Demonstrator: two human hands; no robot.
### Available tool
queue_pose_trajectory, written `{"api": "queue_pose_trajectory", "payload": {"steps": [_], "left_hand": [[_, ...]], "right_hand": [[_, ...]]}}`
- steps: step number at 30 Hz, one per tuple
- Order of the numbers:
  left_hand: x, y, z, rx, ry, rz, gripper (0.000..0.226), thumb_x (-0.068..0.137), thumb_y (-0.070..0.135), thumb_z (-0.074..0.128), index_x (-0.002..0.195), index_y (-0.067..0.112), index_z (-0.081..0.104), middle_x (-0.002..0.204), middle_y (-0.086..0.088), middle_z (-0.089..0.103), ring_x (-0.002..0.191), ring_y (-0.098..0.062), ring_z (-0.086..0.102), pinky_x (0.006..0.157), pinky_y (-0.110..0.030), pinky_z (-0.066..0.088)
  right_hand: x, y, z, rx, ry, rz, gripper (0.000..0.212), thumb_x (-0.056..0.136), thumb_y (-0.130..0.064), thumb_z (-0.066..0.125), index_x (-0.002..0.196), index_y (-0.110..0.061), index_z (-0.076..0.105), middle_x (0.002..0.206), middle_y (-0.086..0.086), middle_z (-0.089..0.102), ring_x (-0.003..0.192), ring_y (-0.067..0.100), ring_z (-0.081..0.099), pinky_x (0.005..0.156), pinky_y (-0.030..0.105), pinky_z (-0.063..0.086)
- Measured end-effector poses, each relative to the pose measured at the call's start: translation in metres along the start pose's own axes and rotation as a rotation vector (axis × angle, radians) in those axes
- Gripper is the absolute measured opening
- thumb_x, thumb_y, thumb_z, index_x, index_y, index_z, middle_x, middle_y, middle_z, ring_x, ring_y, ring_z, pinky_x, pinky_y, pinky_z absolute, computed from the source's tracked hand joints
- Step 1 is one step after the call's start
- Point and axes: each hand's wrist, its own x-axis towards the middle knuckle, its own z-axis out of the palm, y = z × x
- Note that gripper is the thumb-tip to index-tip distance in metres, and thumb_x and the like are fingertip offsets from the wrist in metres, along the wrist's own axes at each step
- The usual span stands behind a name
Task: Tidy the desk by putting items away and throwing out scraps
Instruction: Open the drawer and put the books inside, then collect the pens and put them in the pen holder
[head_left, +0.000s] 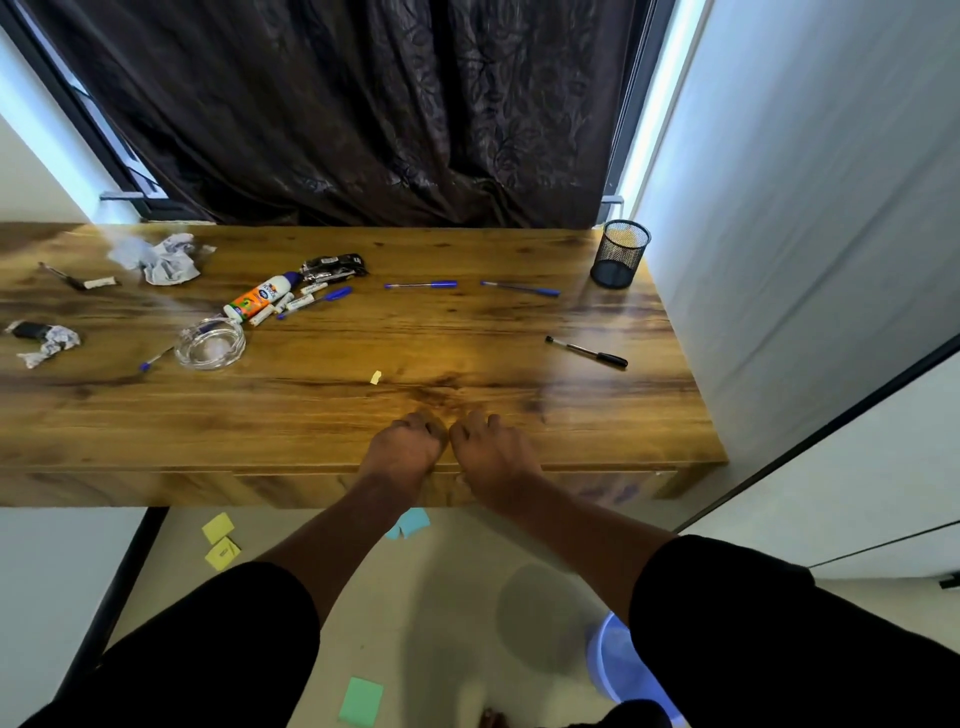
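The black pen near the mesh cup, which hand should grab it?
Probably the right hand. The black pen lies on the desk's right side, nearer that hand, with the mesh cup further back on the same side. The left hand would have to cross over.

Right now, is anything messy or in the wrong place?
Yes. Sticky notes lie on the floor under the desk. Pens are scattered on the desk while the mesh pen cup looks empty. Crumpled paper sits at the far left, and a glue bottle lies on its side.
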Motion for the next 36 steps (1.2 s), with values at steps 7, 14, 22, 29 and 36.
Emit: {"api": "queue_pose_trajectory", "payload": {"steps": [7,14,22,29,36], "left_hand": [[0.003,0.002,-0.001,-0.005,-0.003,-0.011,0.054,0.09,0.01,0.071,0.138,0.009,0.048,0.131,-0.014,0.058,0.115,-0.027,0.062,0.091,-0.034,0.054],[0.011,0.002,-0.004,-0.024,-0.051,-0.02,0.04,0.095,0.013,0.066,0.134,0.014,0.057,0.135,-0.011,0.058,0.122,-0.026,0.06,0.096,-0.033,0.051],[0.018,0.002,-0.004,-0.019,-0.043,0.028,0.032,0.098,0.017,0.063,0.13,0.019,0.06,0.132,-0.007,0.062,0.119,-0.023,0.062,0.095,-0.032,0.051],[0.03,0.006,-0.008,0.036,-0.099,0.085,0.033,0.097,0.012,0.065,0.13,0.017,0.063,0.134,-0.004,0.062,0.123,-0.022,0.06,0.096,-0.031,0.05],[0.068,-0.018,-0.043,-0.177,-0.204,0.121,0.071,0.075,0.052,0.085,0.133,0.022,0.058,0.139,-0.004,0.058,0.128,-0.027,0.057,0.103,-0.038,0.05]], "right_hand": [[-0.001,0.005,-0.005,-0.049,0.004,-0.072,0.059,0.083,-0.039,0.079,0.127,-0.008,0.055,0.122,0.02,0.06,0.099,0.035,0.064,0.068,0.04,0.055],[-0.001,0.005,-0.003,-0.059,0.047,-0.095,0.047,0.087,-0.03,0.076,0.125,-0.008,0.059,0.115,0.017,0.061,0.088,0.032,0.066,0.061,0.035,0.05],[0.006,0.006,0.018,-0.096,0.145,-0.092,0.036,0.069,-0.026,0.087,0.096,-0.013,0.069,0.086,0.01,0.064,0.06,0.025,0.064,0.047,0.031,0.049],[0.011,0.018,0.016,-0.047,0.187,-0.15,0.044,0.066,-0.048,0.087,0.094,-0.017,0.072,0.088,0.007,0.067,0.065,0.024,0.067,0.05,0.027,0.049],[0.031,0.063,-0.03,0.193,-0.013,-0.092,0.031,0.094,-0.045,0.057,0.112,-0.023,0.069,0.106,0.003,0.072,0.094,0.026,0.07,0.077,0.039,0.059]]}}
